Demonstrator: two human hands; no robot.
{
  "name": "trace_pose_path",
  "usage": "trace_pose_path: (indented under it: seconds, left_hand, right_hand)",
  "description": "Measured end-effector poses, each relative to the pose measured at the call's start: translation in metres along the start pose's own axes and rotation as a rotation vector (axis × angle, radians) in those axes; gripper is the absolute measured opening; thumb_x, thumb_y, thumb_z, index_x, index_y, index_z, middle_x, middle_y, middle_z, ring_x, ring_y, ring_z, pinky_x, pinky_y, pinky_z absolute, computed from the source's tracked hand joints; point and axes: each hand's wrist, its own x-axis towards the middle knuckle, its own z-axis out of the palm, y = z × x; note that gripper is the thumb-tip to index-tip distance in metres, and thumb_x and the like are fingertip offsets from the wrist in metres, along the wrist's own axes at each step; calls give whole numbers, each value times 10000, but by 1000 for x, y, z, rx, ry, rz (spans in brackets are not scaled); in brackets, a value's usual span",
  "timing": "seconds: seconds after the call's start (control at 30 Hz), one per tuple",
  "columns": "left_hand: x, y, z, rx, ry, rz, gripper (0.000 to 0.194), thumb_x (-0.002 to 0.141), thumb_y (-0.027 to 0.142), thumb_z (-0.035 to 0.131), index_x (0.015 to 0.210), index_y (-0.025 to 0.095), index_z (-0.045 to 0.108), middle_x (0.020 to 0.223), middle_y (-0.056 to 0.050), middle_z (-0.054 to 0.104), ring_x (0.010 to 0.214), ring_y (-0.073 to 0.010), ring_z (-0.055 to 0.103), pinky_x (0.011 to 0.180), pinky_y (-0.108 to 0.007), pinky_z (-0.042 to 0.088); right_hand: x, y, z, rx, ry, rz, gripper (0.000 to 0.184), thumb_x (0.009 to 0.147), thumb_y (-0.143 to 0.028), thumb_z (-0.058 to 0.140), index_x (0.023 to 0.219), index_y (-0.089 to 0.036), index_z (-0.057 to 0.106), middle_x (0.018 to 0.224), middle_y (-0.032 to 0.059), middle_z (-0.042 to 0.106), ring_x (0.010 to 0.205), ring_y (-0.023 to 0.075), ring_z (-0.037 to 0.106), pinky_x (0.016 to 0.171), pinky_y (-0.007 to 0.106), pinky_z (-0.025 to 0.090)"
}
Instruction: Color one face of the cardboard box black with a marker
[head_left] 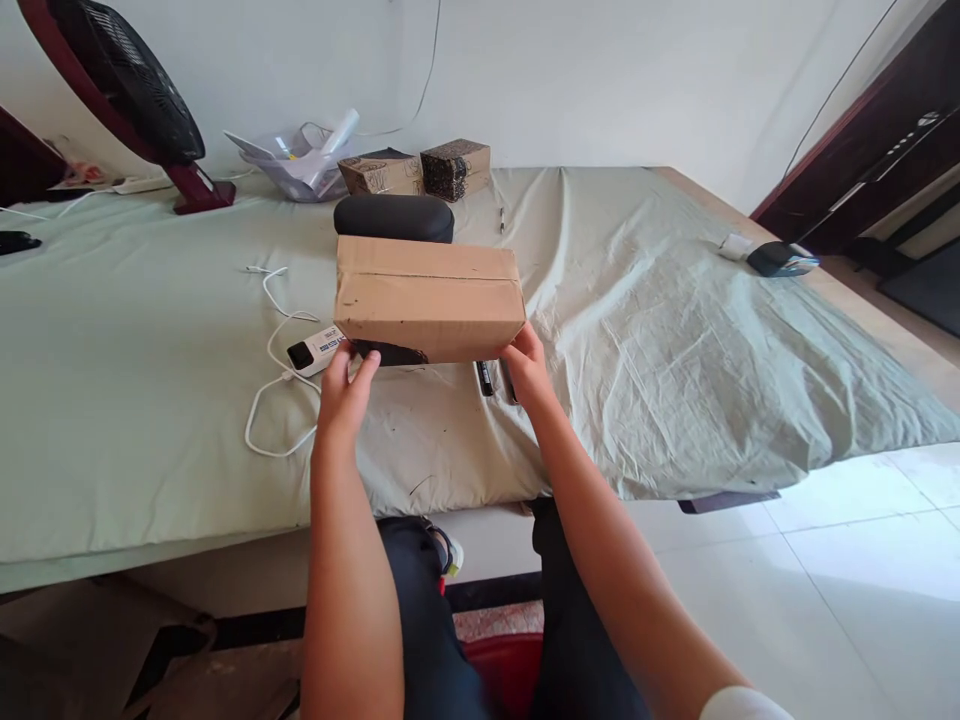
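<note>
Nearest, rising from 6 o'clock, two bare forearms reach over the cloth-covered bench [180,480]. The left hand [346,395], at 7 o'clock from the cardboard box [431,300], is partly open around its near corner, thumb on the side and fingers mostly hidden; the right hand [527,362], at 4 o'clock, is curled about the other near corner. The box is between them, its long seam closed and a dark patch on its near face; whether its underside touches the bench I cannot tell. As for progress, the two-handed grip looks complete, while the box is neither opened nor let go. By the right hand lies a black marker [485,378], at 5 o'clock; towards 8 o'clock are a looped white cable [256,425] and a white-and-black device [319,350]. Just beyond the box, at 11 o'clock, sits a black case [394,217], then two smaller cartons [382,175] [469,170] around 12 o'clock. Farther out, towards 10 o'clock, stand a filled plastic basket [292,180] and a fan [196,185]
</note>
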Motion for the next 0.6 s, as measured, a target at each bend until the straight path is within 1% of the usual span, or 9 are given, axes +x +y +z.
trace_pose_path:
  seconds: [0.07,0.13,0.23,0.3,0.4,0.5,0.6]
  left_hand:
    - [1,-8,0,-27,-8,-101,686,778,803,764,1160,234,723,1291,-143,737,1374,-372,633,1274,-619,429]
    - [2,-15,0,-59,23,-162,828,765,933,644,1188,227,730,1309,-176,731,1397,-405,624,1243,-656,455]
    - [5,-22,0,-126,68,-227,981,741,1032,505,1249,221,721,1313,-200,722,1442,-421,600,1211,-632,497]
    - [6,-22,1,-138,63,-279,1050,731,1059,448,1319,227,701,1348,-205,711,1475,-426,579,1209,-612,503]
    - [6,-15,3,-106,40,-354,1123,753,1067,333,1451,239,629,1483,-215,654,1523,-432,540,1235,-630,468]
    - [3,-5,8,-104,45,-398,1105,801,1033,296,1524,244,572,1606,-207,579,1562,-423,498,1278,-663,399]
    - [2,0,10,-107,30,-383,1077,821,1026,294,1509,251,587,1625,-189,572,1587,-414,463,1283,-671,382]
  right_hand:
    - [1,0,-10,-2,9,-47,564,926,-597,615,1419,-332,680,1468,41,721,1503,316,560,1302,539,421]
    - [0,-1,-18,-11,32,-82,624,925,-656,607,1452,-330,678,1515,39,700,1564,325,507,1348,552,354]
    - [-3,-2,-22,-35,44,-105,725,923,-752,613,1510,-327,644,1620,40,626,1620,321,450,1369,546,322]
    - [-5,-3,-21,-19,44,-123,766,927,-797,600,1527,-322,630,1653,46,595,1617,318,458,1363,542,336]
    - [-6,-6,-19,14,63,-146,798,900,-842,614,1500,-317,652,1618,63,630,1564,327,526,1332,547,392]
    - [-5,-10,-19,-5,90,-146,752,879,-817,672,1443,-321,690,1557,70,683,1506,339,585,1304,559,428]
    - [-4,-11,-20,-23,90,-121,696,888,-776,683,1412,-318,702,1539,75,696,1497,343,591,1302,574,425]
